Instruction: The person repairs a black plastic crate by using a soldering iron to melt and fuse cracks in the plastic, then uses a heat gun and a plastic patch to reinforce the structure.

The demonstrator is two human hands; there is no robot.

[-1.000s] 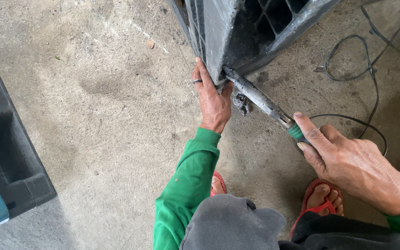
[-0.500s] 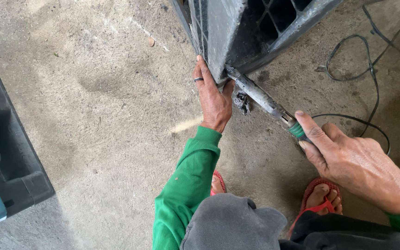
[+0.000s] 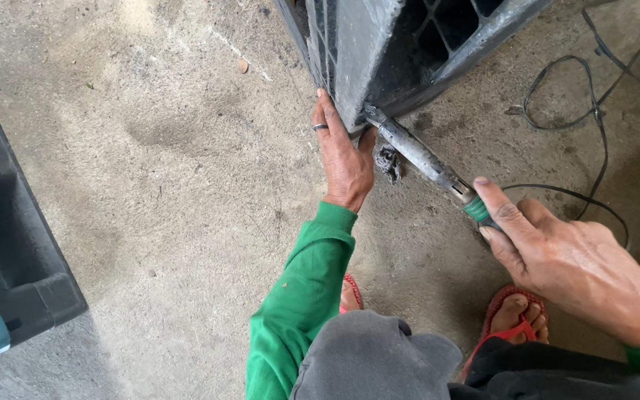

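Our left hand (image 3: pixel 344 159) lies flat and open against the near corner of the dark plastic pallet (image 3: pixel 364 52), which stands tilted on the concrete floor (image 3: pixel 172 185); the fingers are together and stretched up along the left face of the corner, the thumb reaching round to the right face, and a dark ring (image 3: pixel 321 127) sits on one finger. It presses rather than grips. Our right hand (image 3: pixel 572 267) is closed around the green handle (image 3: pixel 475 210) of a heating iron (image 3: pixel 416 154), forefinger laid along the top. The iron's scorched metal shaft runs up and left from the handle, and its tip meets the pallet's corner just beside our left thumb. A small lump of charred black plastic (image 3: pixel 388 161) lies on the floor just below the shaft, between our two hands.

A black cord (image 3: pixel 579 111) loops over the floor to the far right, near our right hand. Our feet in red sandals (image 3: pixel 509 326) sit close below. To the left the floor stretches bare and wide as far as another black pallet (image 3: pixel 9 244) at the left edge, well apart from us.
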